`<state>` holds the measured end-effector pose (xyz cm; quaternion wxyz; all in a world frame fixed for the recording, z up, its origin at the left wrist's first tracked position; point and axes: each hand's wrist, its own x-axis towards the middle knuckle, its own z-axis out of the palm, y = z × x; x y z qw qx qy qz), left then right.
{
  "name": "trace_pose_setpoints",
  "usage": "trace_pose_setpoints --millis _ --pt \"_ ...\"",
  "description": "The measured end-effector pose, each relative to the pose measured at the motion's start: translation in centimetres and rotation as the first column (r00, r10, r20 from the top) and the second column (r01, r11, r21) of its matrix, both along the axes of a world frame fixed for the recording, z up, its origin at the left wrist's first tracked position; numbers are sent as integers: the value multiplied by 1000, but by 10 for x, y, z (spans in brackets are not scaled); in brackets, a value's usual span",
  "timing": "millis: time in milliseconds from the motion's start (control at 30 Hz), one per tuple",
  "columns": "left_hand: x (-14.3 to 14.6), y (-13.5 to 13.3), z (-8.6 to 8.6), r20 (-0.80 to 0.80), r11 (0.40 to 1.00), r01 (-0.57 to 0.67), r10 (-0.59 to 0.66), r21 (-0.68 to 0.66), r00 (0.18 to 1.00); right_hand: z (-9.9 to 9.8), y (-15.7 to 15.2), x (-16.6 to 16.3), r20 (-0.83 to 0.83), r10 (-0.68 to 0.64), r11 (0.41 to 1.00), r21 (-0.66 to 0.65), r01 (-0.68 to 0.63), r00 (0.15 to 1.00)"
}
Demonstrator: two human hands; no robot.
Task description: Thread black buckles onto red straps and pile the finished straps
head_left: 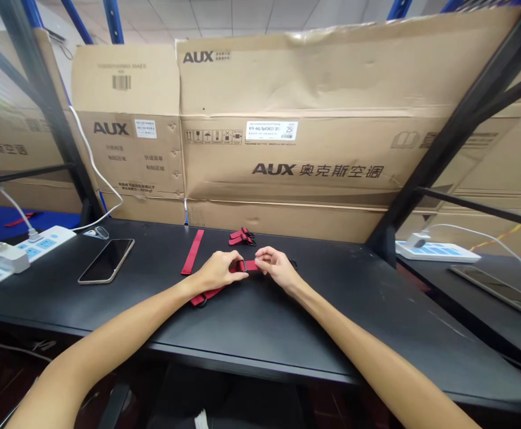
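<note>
Left hand (219,271), right hand (276,269) pinching red strap (251,266), well back from front table edge (251,360).

A workshop, apparently — black workbench (251,325), cardboard partitions (323,83), power strips (439,253), blue metal posts (113,22).

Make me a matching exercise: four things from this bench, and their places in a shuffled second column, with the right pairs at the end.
Things:
1. Phone
2. Left hand
3. Right hand
4. Red bundle

Places:
A. At the red strap, right of the dark buckle
B. Beyond the hands, in front of the cardboard
C. On the table, left of both hands
D. At the dark buckle

Pairs: 1-C, 2-D, 3-A, 4-B
</note>
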<state>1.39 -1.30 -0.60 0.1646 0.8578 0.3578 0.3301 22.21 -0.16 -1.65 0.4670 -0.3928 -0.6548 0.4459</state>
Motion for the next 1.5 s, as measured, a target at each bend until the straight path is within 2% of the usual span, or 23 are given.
trace_pose_setpoints --millis 200,633,800,900,967,1033,1100,1200,1300,1433,1500 --pt "0 2 -2 -96 998 -57 61 40 993 -5 4 0 82 -64 995 77 58 995" --pt "1 2 -1 -167 997 -79 79 8 983 -21 20 6 186 -185 968 204 147 965" --pt "-1 5 -6 -175 999 -37 39 13 984 -27 21 8 246 -215 957 248 153 945" --pt "-4 6 -7 -196 1000 26 -23 13 980 -20 13 8 311 -266 933 322 162 913" --pt "-5 6 -7 -204 997 74 -71 7 976 -12 5 7 390 -260 913 398 93 883" --pt "-7 7 -7 -202 994 110 -107 3 973 -3 -4 4 507 -174 884 459 -93 844" --pt "-8 8 -5 -211 991 134 -130 4 969 3 -10 1 619 -106 852 460 -250 778" --pt "-14 11 0 -263 988 156 -151 -2 953 4 -14 -3 719 -99 834 437 -337 688" --pt "-25 15 7 -337 998 65 -64 -9 939 1 -13 -3 754 -144 833 443 -333 641" --pt "-44 18 13 -479 973 -231 208 11 853 -2 -10 2 744 -221 826 486 -284 630" --pt "-50 18 13 -528 941 -337 285 -2 800 -3 -9 4 735 -260 826 505 -250 626"
